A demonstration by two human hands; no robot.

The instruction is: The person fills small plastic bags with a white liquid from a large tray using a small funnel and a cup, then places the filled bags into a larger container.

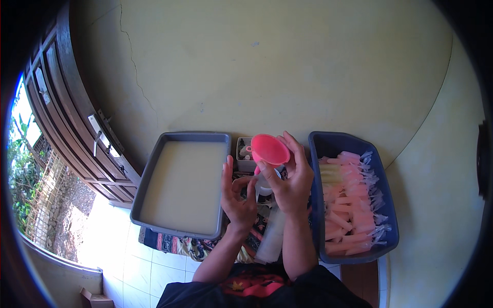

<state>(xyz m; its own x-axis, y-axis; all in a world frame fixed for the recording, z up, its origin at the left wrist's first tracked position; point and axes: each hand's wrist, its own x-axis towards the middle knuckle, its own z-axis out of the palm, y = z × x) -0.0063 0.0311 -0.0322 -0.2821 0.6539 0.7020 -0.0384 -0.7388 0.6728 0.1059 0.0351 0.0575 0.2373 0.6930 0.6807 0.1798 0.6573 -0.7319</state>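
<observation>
A pink funnel [270,149] is gripped in the right hand [291,179], fingers closed round its rim and spout, mouth tilted up and away from the person. Just below it, a long clear plastic tube bag [270,233] is pinched at its top by the left hand [238,197], thumb and fingers closed on the opening; the bag's long axis runs down toward the person's lap, hanging nearly straight. The funnel's spout is held right over the bag's mouth, so touching or just apart cannot be told. To the left, a grey tray [154,169] is seen filled with a pale milky liquid. To the right, a dark blue tub [390,226] is packed with filled pink and yellowish ice-pop tubes [349,205], laid crosswise in rows. A small container [244,154] is glimpsed behind the funnel, its contents unclear. A patterned cloth [174,244] is spread beneath the tray.
</observation>
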